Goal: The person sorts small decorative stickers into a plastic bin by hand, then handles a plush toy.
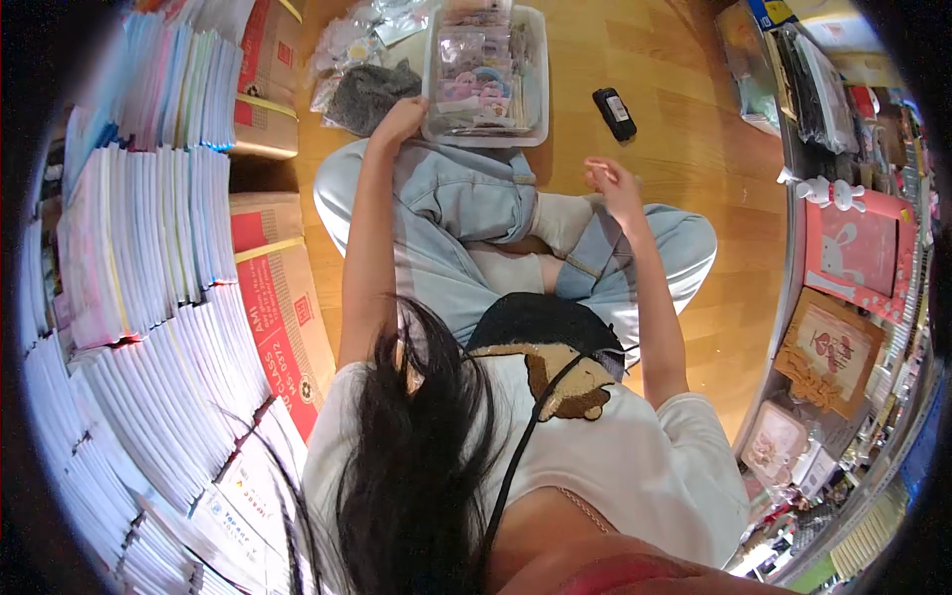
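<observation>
A person sits cross-legged in pale jeans (416,253) on a wooden floor (684,164). Just beyond the crossed legs stands a white plastic bin (543,94), filled with small clear packets (476,84). The left hand (402,119) is at the bin's near left corner, fingers bent; I cannot tell whether it grips the rim or merely rests there. Just beside it lies a dark grey bundle (372,96). The right hand (610,183) hangs loosely open above the legs, with nothing visible in it, a little nearer than a black device (615,114) on the floor. Handling the bin well, I judge, calls for firm fingers on its rim, gentle pressure against tipping, and knuckles clear of the bundle, leaving the packets uncrushed.
</observation>
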